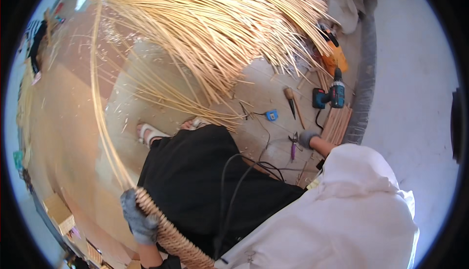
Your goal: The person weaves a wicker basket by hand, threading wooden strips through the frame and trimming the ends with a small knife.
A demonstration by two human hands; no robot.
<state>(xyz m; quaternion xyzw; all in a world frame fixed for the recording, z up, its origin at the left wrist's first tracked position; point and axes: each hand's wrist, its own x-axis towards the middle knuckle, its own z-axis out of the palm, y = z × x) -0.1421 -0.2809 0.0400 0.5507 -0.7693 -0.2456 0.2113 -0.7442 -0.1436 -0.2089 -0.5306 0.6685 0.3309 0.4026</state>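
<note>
My left hand (140, 216), in a grey work glove, grips the edge of a woven wicker piece (176, 243) that lies against my lap. Long pale canes (101, 117) run up and away from that piece across the floor. My right hand (308, 138), also gloved in grey, is low by the floor on the right. Just left of it lie pruning shears (293, 147) with a purple handle, seemingly apart from the glove. The right fingers are too small and bunched to make out clearly.
A large spread of loose canes (210, 29) covers the floor ahead. On the right are a teal cordless drill (336, 93), an orange power tool (335, 56), a wooden-handled spike (289, 100), a blue tape measure (271, 115) and wooden strips (337, 122). Black cables (234, 171) loop over my lap.
</note>
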